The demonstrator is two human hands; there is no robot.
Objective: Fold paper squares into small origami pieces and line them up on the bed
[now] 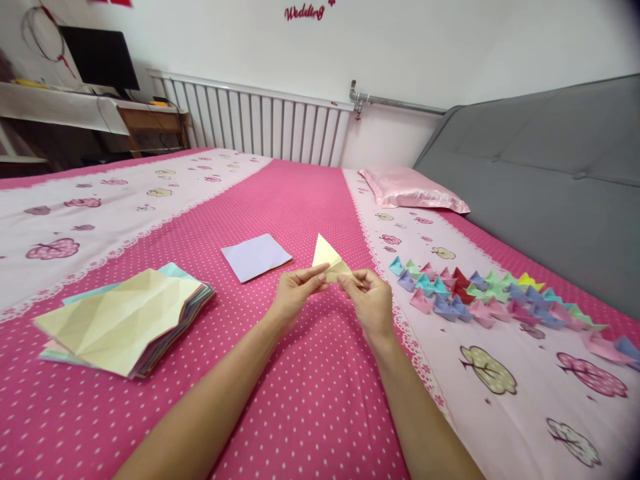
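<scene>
I hold a pale yellow folded paper (327,261) above the pink dotted bedsheet (300,400). My left hand (295,297) pinches its left side between thumb and fingers. My right hand (370,300) pinches its right side, fingers closed. One pointed flap of the paper sticks up and away from me. A stack of creased coloured paper sheets (125,320), yellow on top, lies to the left of my left forearm. A single white square sheet (256,257) lies flat beyond my hands.
Several small folded paper pieces (480,297) in pink, blue, green, red and yellow lie in rows on the right. A pink pillow (410,190) rests near the grey headboard (550,187). A white radiator (260,123) and a desk with a monitor (100,60) stand beyond the bed.
</scene>
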